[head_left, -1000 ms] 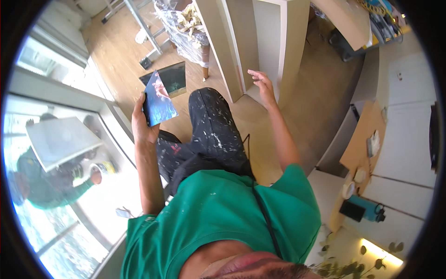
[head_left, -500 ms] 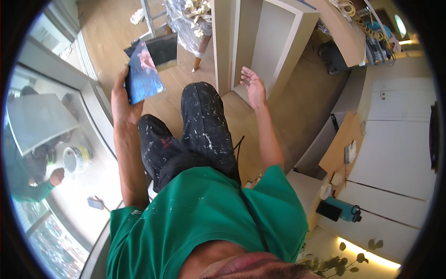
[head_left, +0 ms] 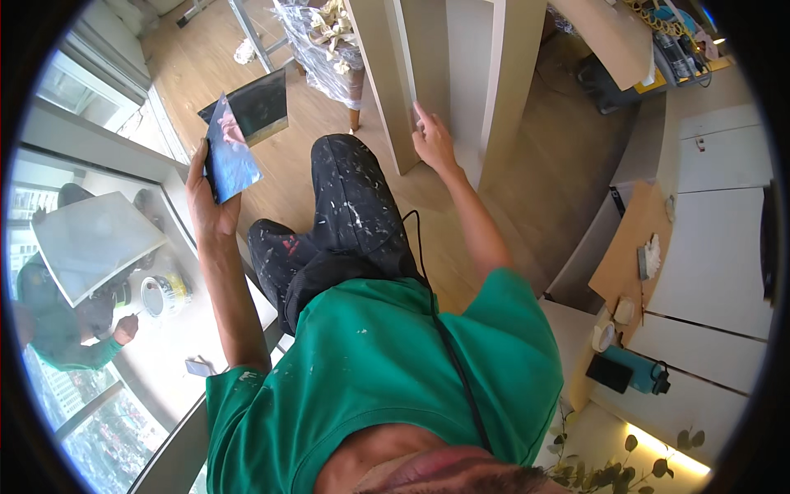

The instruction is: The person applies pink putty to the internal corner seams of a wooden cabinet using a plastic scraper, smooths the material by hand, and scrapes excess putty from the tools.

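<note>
My left hand (head_left: 216,206) grips the edge of a thin flat sheet (head_left: 234,160) with a glossy blue and pink face, held tilted. A black panel (head_left: 263,103) with a tan edge spreads out behind it; whether the two are joined I cannot tell. My right hand (head_left: 436,144) holds nothing, its index finger stretched out and the other fingers loosely bent. That finger points at the inner side of a tall pale cabinet frame (head_left: 374,82); contact is unclear. Below my hands are my paint-spotted dark trousers (head_left: 358,214).
A plastic-wrapped seat (head_left: 317,49) and a metal ladder (head_left: 253,37) stand ahead. On the left is a window ledge; the glass shows a bucket (head_left: 164,295), a pale panel (head_left: 99,239) and a green-sleeved arm, reflected or beyond. A blue bottle (head_left: 638,370) lies on the right.
My left hand has moved left and nearer with the sheet, and the black panel has shifted with it. My right hand has turned from spread fingers to a pointing index finger beside the cabinet frame.
</note>
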`<action>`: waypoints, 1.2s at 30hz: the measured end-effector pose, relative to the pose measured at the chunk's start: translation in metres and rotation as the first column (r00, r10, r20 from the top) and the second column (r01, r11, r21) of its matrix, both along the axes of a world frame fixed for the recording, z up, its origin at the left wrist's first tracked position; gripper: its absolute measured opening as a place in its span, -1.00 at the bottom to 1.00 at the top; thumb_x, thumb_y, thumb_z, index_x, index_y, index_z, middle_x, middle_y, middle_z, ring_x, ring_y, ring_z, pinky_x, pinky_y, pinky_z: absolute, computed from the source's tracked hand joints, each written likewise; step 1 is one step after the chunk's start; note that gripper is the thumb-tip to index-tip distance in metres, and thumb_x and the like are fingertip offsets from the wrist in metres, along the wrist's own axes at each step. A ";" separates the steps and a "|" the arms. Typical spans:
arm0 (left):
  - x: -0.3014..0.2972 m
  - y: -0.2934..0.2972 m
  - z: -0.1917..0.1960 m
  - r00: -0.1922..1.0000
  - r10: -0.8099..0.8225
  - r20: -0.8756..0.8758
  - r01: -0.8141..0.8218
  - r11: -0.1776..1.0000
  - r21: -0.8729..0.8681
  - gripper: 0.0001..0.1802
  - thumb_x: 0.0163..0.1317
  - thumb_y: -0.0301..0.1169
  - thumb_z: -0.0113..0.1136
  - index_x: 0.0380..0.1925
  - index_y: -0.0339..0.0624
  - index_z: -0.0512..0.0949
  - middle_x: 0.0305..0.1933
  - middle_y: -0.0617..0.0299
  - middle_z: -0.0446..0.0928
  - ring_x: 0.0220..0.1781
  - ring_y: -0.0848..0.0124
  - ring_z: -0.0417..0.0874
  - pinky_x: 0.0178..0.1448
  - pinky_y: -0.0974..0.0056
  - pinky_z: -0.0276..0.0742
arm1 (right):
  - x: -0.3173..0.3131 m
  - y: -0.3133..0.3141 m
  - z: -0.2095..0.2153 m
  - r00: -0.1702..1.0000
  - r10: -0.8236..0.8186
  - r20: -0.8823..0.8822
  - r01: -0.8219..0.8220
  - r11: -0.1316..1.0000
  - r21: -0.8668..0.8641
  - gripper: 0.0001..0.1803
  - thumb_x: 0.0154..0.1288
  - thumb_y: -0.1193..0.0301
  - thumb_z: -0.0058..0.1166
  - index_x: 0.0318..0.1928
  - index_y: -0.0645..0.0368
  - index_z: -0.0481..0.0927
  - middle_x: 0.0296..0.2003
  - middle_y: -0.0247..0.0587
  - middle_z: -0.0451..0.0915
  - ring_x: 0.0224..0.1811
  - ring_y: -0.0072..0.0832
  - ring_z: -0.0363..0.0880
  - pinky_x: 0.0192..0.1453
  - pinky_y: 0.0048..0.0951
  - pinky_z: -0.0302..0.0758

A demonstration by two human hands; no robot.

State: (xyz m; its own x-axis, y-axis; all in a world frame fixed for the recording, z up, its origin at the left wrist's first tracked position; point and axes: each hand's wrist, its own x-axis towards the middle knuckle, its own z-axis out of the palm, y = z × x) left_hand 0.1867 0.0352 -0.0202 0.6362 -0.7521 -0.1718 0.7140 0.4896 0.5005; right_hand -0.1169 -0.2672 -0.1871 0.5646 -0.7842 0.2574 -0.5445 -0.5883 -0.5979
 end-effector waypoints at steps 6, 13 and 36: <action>-0.015 0.007 0.011 0.993 -0.053 0.102 0.059 0.997 -0.053 -0.56 0.53 -0.38 -0.03 0.28 -0.44 0.38 0.25 -0.07 0.54 0.21 0.27 0.64 0.30 0.24 0.59 | 0.018 -0.039 -0.039 0.967 -0.077 -0.243 0.008 0.962 -0.273 -0.13 0.14 0.46 0.13 0.51 -0.08 0.21 -0.12 -0.04 0.54 -0.03 -0.07 0.58 0.01 -0.02 0.54; -0.016 0.018 0.013 0.985 -0.114 0.132 0.138 0.972 -0.189 -0.37 0.57 -0.34 -0.16 0.48 -0.47 -0.01 -0.03 -0.09 0.67 -0.26 0.36 0.76 -0.27 0.33 0.80 | 0.027 -0.058 -0.053 0.944 -0.111 -0.312 0.018 0.958 -0.286 -0.12 0.17 0.46 0.10 0.54 -0.09 0.15 -0.10 -0.05 0.52 -0.01 -0.08 0.56 0.05 0.03 0.48; -0.040 0.042 0.007 0.980 0.111 0.167 -0.126 0.989 0.081 -0.34 0.58 -0.40 -0.11 0.51 -0.48 -0.08 -0.20 0.28 0.38 -0.54 0.71 0.11 -0.60 0.55 0.06 | 0.015 -0.064 -0.109 0.965 -0.091 -0.246 0.049 0.984 -0.169 0.04 0.07 0.55 0.10 0.58 -0.08 -0.02 -0.32 0.26 0.69 -0.34 0.11 0.72 -0.25 0.04 0.67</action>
State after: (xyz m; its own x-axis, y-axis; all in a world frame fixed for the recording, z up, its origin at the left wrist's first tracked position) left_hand 0.1464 0.0767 -0.0129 0.7449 -0.6556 -0.1237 0.5599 0.5134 0.6504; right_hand -0.1016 -0.3311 -0.2960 0.5725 -0.7841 0.2397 -0.7082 -0.6202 -0.3374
